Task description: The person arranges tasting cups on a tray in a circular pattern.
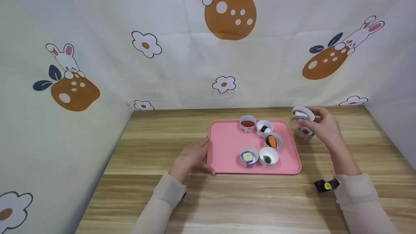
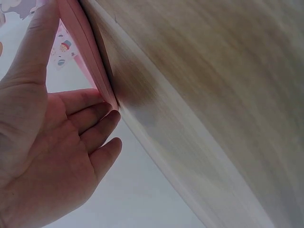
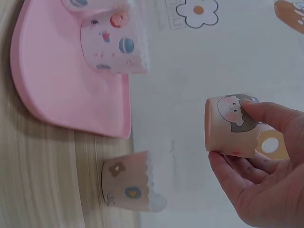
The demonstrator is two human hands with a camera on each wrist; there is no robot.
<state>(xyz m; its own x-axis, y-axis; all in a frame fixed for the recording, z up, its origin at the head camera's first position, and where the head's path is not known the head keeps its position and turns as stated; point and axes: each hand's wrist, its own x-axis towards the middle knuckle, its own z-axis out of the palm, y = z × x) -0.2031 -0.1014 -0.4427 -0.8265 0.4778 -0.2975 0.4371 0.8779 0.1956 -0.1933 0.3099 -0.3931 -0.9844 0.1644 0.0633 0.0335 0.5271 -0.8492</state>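
My right hand [image 1: 326, 128] grips a paper baking cup [image 1: 304, 117] with a piece of toy sushi inside. In the right wrist view this cup [image 3: 228, 126], printed with a cartoon face, is pinched between thumb and fingers, clear of the table. Another paper cup [image 3: 128, 183] with toy sushi stands on the table beside the tray. With relaxed fingers, my left hand [image 1: 193, 156] touches the left side and near-left corner of a pink tray [image 1: 227, 146]. Its fingers meet the pink rim [image 2: 90, 47] in the left wrist view.
On the tray's right half stand several paper cups holding toy sushi, among them one with an orange piece [image 1: 272, 141] and one with a green piece [image 1: 268, 157]. A black item with a yellow spot [image 1: 326, 185] lies by the right sleeve. A printed curtain [image 1: 182, 65] borders the wooden table.
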